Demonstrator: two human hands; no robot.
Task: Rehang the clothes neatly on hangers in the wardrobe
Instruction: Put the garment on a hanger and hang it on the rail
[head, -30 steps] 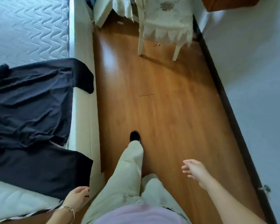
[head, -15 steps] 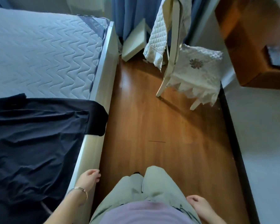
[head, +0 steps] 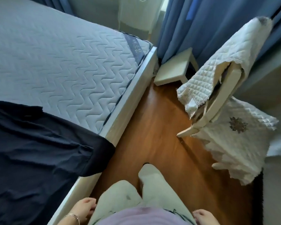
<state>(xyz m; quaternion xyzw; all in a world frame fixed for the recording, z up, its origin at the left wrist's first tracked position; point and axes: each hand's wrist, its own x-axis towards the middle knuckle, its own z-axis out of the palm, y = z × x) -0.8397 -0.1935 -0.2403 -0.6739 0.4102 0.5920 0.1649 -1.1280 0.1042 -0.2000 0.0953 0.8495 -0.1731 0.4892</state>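
L hand (head: 84, 208), thin metal bracelet (head: 73, 216) on the wrist, hangs low w/ fingers (head: 89, 207) loosely curled and holding nothing. The fingertips sit between the white bed frame (head: 128, 103) and a pale trouser leg (head: 120, 192), just beside both.

R hand (head: 204, 217) is mostly cut off by the bottom edge. Its fingers seem loosely bent w/ nothing in them, over the brown wooden floor (head: 152, 127).

The wrinkled black cloth garment (head: 39, 151) lies spread flat on the grey-white quilted mattress (head: 63, 62), ahead and to the left of the L fingers, near but not touching. One sleeve end droops over the bed frame's edge, straight ahead of the L fingertips.

Well ahead of the R fingers, a bit to their right, stands a white wooden chair (head: 217, 103) w/ a white quilted cover (head: 217, 51) draped over its back and seat. Farther ahead still are a small white stool (head: 173, 69) and blue curtains (head: 209, 21).
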